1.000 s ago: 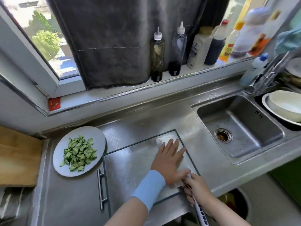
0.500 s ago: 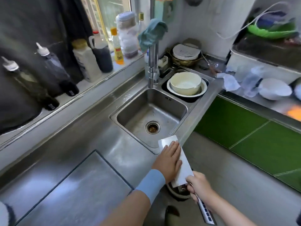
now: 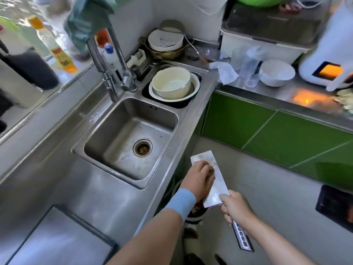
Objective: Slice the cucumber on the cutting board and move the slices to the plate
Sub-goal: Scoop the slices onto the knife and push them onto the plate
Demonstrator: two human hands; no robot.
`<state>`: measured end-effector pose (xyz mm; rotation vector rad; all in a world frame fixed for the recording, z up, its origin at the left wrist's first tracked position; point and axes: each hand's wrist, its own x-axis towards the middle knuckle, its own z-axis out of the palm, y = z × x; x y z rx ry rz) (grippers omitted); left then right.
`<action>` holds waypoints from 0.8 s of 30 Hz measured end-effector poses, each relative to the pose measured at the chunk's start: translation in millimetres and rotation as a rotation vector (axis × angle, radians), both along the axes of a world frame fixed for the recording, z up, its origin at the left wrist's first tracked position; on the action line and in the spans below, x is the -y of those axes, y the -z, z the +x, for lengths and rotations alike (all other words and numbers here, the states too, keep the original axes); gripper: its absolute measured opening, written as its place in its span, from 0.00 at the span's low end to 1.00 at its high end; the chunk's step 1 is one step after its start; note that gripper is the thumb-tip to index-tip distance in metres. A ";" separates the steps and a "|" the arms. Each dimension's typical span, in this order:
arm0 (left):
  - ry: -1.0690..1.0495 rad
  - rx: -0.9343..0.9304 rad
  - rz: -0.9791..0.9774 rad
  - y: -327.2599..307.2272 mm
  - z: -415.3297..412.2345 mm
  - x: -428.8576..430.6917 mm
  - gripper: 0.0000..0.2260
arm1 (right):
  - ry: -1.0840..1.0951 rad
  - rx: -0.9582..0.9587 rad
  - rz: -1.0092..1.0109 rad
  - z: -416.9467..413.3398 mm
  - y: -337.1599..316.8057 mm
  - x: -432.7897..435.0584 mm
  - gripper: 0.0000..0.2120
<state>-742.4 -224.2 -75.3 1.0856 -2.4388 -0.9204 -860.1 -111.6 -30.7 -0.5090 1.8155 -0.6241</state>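
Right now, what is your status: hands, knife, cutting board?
Right hand grips knife handle; left hand on blade, fingers bent. Knife held past the counter. Cutting board bare; plate, slices out of view.

Cleaver (image 3: 217,183) gripped at its handle by right hand (image 3: 236,210), left hand (image 3: 199,179) curled over blade — beside the sink (image 3: 118,142)

The left forearm (image 3: 152,236) reaches up from the bottom edge, bare, with a pale blue wristband (image 3: 181,201) at the wrist. The left hand (image 3: 199,179) lies knuckles up, its fingers (image 3: 209,169) bent, their tips on the flat of a cleaver (image 3: 219,188); the thumb is hidden, so a pinch cannot be told. The right forearm (image 3: 271,241) comes in from the lower right, and the right hand (image 3: 236,209) is wrapped round the cleaver's handle just beside the blade, close to the left wrist
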 end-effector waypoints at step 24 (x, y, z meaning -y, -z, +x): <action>-0.051 0.122 0.067 -0.7 22.9 18.4 0.16 | -0.103 -0.433 0.051 -14.7 23.2 13.8 0.12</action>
